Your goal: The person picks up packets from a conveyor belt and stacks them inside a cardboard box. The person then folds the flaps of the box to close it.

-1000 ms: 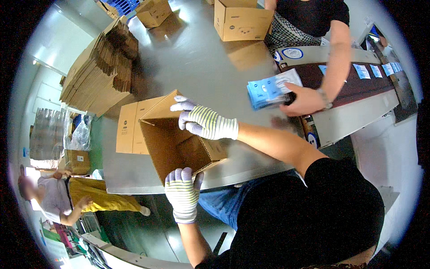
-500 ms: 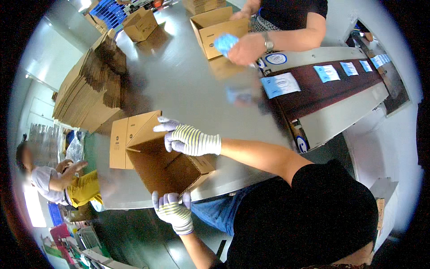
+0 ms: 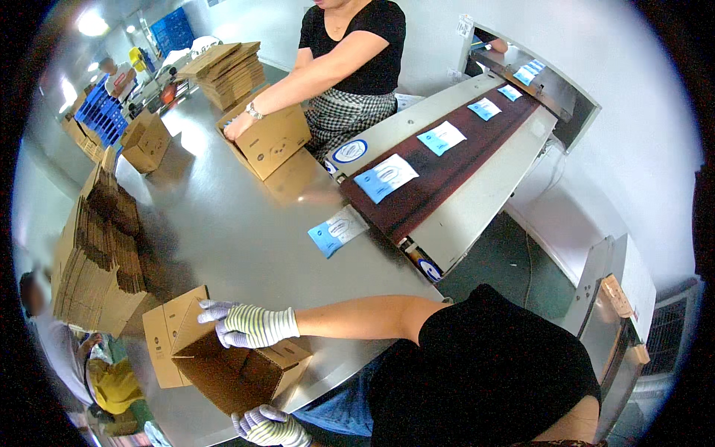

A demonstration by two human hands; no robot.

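Observation:
An open-topped brown cardboard box point(image 3: 242, 376) stands near the table's front edge, its inside facing me. My right hand point(image 3: 249, 325), in a striped knit glove, reaches across its upper rim with fingers stretched out toward a raised flap. Down at the near rim, my left hand point(image 3: 272, 427), gloved alike, has its fingers hooked over the cardboard edge; part of that hand is cut off by the dark picture rim. I cannot make out anything inside the box. A blue-and-white pouch point(image 3: 337, 231) lies on the metal table point(image 3: 246, 231), just off the conveyor's end.
A conveyor belt point(image 3: 406, 216) carries several pouches from a wall opening. Across the table, a co-worker's hand point(image 3: 240, 127) is at another carton point(image 3: 277, 143). Flattened cartons point(image 3: 100, 253) are stacked at left, with another open carton point(image 3: 145, 141) behind.
My view has swung toward the right, showing more conveyor. The co-worker's hand with a pouch has moved to their carton. A blurred pouch now lies still on the table. My hands remain at the box.

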